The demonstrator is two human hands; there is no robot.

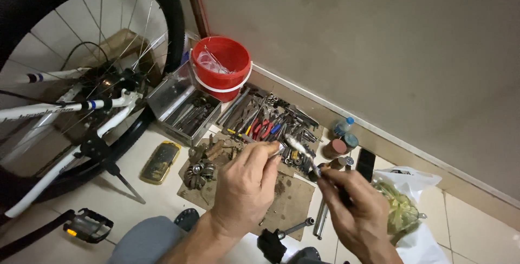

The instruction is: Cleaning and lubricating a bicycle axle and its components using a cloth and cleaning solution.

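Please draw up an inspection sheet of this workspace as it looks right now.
Surface: pale tiled floor, with a worn brown mat under the hands.
Job's things: left hand pinches a small shiny metal part; right hand holds a thin dark tool whose tip points at it.
Clutter: loose hand tools, metal tool tray, red bucket, yellow phone, small jars, plastic bag.
Grips: both hands closed on their items.
Cables: thin black cable across the bicycle wheel.
Surroundings: grey wall; bicycle pedal.
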